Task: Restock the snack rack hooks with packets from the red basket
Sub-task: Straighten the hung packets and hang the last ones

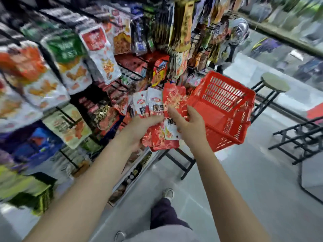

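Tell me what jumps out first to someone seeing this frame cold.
Both hands meet mid-frame over a bundle of small snack packets: the left hand grips the bundle while the right hand pinches one red packet at its top. Just right of them sits the red basket, tilted. The snack rack, crowded with hanging bags, fills the left side, blurred.

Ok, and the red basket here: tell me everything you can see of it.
The red basket looks like moulded plastic, rectangular, with slotted, vented walls and a thick rim. It is tilted, its open top turned toward the camera, and no packets show inside. It sits right of the snack rack, seemingly on a black metal stand. The right hand overlaps its left edge; contact is unclear.
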